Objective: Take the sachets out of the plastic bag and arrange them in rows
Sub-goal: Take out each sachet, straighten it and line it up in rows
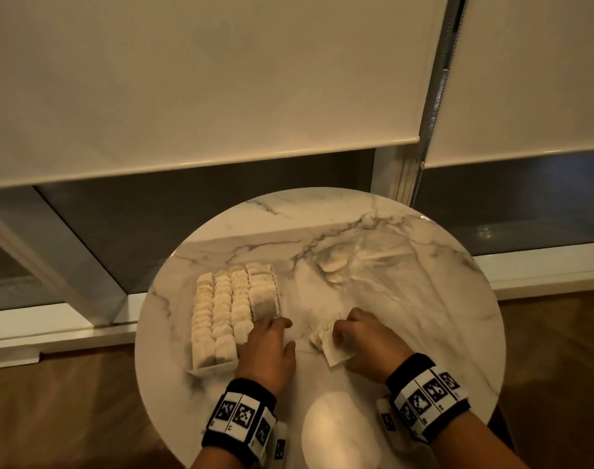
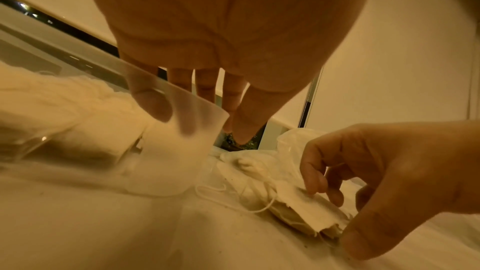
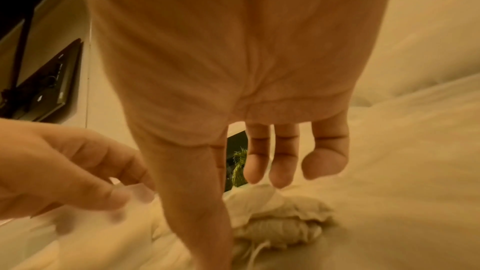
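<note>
Marble-patterned tabletop carries everything, and the relation that matters is between the loose sachets and the clear tray where the rows stand. The loose sachets lie directly under the fingertips of the right hand, whose fingers are curled down and pinch the paper against the tabletop. In the left wrist view their strings trail toward the left hand, and their long axis runs roughly from the right thumb away toward the window. The left hand is just to the left of them, with a small gap between. Its fingers are straight and slightly spread, touching the near corner of the tray, and they hold nothing. The filled rows of sachets lie to the left of that hand and beyond it. The plastic bag lies beyond the right hand, well apart, with a few sachets seemingly left inside. The right hand is therefore the nearer one for the coming lift, and the free place in the tray appears to be at the row next to the left fingertips.
</note>
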{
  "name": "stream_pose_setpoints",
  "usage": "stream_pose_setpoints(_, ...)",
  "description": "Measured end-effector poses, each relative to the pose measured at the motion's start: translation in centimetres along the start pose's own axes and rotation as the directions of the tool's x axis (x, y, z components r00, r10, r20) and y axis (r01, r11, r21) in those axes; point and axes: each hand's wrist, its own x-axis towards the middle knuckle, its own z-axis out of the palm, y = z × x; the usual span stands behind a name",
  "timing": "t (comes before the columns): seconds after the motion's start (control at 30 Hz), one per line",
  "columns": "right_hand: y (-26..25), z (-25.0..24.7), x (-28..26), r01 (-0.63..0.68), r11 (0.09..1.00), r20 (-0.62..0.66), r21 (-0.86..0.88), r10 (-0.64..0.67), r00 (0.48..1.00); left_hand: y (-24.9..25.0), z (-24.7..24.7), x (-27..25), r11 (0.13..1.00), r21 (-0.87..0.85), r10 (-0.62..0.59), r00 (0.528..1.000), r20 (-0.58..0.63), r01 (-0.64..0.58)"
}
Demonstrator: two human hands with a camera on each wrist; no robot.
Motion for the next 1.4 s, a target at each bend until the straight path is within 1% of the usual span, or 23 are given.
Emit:
stream_pose_setpoints(0.13,-0.1,0.6,0.2,0.03,1.0,-0.051,0.003,-0.03,0.998,-0.3,0.2,0.1,0.994,-0.108,0.023,1.0,-0.009,-0.024)
stream_pose_setpoints(0.23,0.4,0.7,0.5,0.032,0.999,-0.117,0.035,-0.028,0.993,-0.5,0.3,0.1,0.99,-0.135,0.031,0.999,-0.014,-0.032)
stream_pose_setpoints(0.33,0.7,0.3,0.5,0.03,0.99,-0.213,0.137,0.0,0.977,-0.6,0.4,0.1,0.988,-0.152,0.035,0.999,-0.029,-0.039)
stream_pose_setpoints(0.4,0.6,-0.1,0.4,0.059,0.956,-0.303,0.287,0.032,0.953,-0.8,0.5,0.1,0.989,-0.14,0.046,0.998,-0.044,-0.052)
stream_pose_setpoints(0.47,0.1,-0.6,0.4,0.09,0.867,-0.339,0.49,0.095,0.936,-0.9,0.4,0.1,0.99,-0.125,0.053,0.996,-0.075,-0.062)
stream_pose_setpoints(0.53,-0.6,-1.0,0.7,0.118,0.723,-0.312,0.681,0.14,0.94,-0.7,0.0,0.0,0.991,-0.11,0.068,0.989,-0.13,-0.082)
stream_pose_setpoints(0.57,-0.9,-1.0,0.8,0.137,0.642,-0.297,0.754,0.147,0.943,-0.7,-0.1,0.0,0.987,-0.13,0.078,0.985,-0.157,-0.099)
stream_pose_setpoints(0.63,-1.9,-1.3,1.0,0.144,0.485,-0.251,0.863,0.164,0.954,-0.5,-0.5,0.0,0.954,-0.274,0.067,0.976,-0.208,-0.123)
stream_pose_setpoints(0.67,-2.4,-1.5,1.1,0.138,0.421,-0.227,0.897,0.169,0.959,-0.3,-0.8,0.0,0.917,-0.379,0.04,0.976,-0.215,-0.121)
stream_pose_setpoints(0.7,-2.9,-1.6,1.2,0.133,0.359,-0.206,0.924,0.172,0.963,-0.2,-1.1,0.0,0.866,-0.489,0.009,0.98,-0.197,-0.106)
stream_pose_setpoints(0.77,-3.9,-1.8,1.2,0.123,0.253,-0.171,0.96,0.174,0.97,0.4,-1.7,-0.1,0.729,-0.681,-0.016,0.994,-0.113,-0.066)
stream_pose_setpoints(0.8,-4.3,-1.8,1.2,0.12,0.215,-0.158,0.969,0.173,0.972,0.7,-1.8,-0.3,0.666,-0.745,-0.015,0.998,-0.069,-0.042)
stream_pose_setpoints(0.87,-5.0,-1.9,1.2,0.112,0.177,-0.141,0.978,0.164,0.976,1.0,-2.1,-0.5,0.587,-0.81,-0.026,0.999,-0.024,-0.004)
stream_pose_setpoints(0.93,-5.5,-1.8,1.2,0.108,0.178,-0.136,0.978,0.152,0.979,0.8,-2.1,-0.5,0.557,-0.83,-0.062,0.998,-0.024,0.015)
stream_pose_setpoints(1.0,-5.9,-1.8,1.2,0.119,0.224,-0.154,0.967,0.148,0.977,0.3,-2.1,-0.4,0.552,-0.834,-0.102,0.994,-0.036,0.026)
stream_pose_setpoints(1.1,-6.0,-2.0,1.6,0.132,0.348,-0.19,0.928,0.14,0.972,0.1,-2.4,-0.3,0.559,-0.829,-0.103,0.993,-0.052,0.015)
stream_pose_setpoints(1.17,-6.0,-2.2,2.1,0.138,0.443,-0.199,0.886,0.094,0.975,0.0,-2.5,-0.4,0.588,-0.809,-0.084,0.995,-0.058,0.002)
stream_pose_setpoints(1.23,-6.3,-2.6,2.9,0.158,0.514,-0.203,0.843,0.031,0.979,-0.2,-2.6,-0.3,0.617,-0.787,-0.081,0.995,-0.062,0.001)
stream_pose_setpoints(1.33,-7.1,-3.5,4.4,0.179,0.607,-0.193,0.774,-0.043,0.98,-0.7,-3.0,-0.3,0.652,-0.758,-0.1,0.992,-0.083,0.002)
stream_pose_setpoints(1.4,-7.6,-4.2,5.6,0.193,0.681,-0.201,0.706,-0.069,0.977,-1.5,-3.1,-0.1,0.656,-0.755,-0.142,0.983,-0.114,0.007)
